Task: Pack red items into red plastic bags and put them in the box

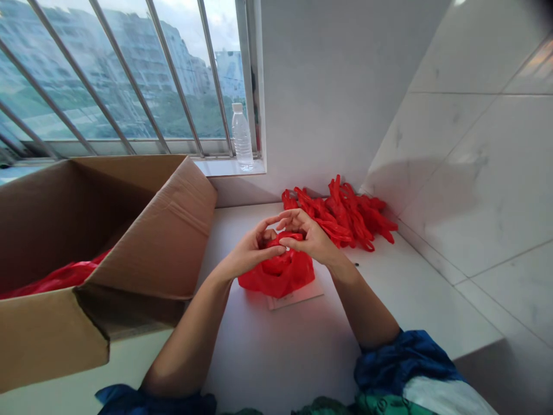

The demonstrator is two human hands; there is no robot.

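Note:
A red plastic bag (pixel 279 275) sits crumpled on a small white card (pixel 298 297) on the white counter. My left hand (pixel 248 253) pinches the bag's top from the left. My right hand (pixel 309 233) meets it from the right, fingers curled over the bag's red handles. Both hands touch each other above the bag.
A pile of tied red bags (pixel 343 213) lies behind my hands, against the wall corner. An open cardboard box (pixel 142 242) with red plastic inside stands at left. A clear water bottle (pixel 242 138) stands on the window sill. Tiled wall rises at right.

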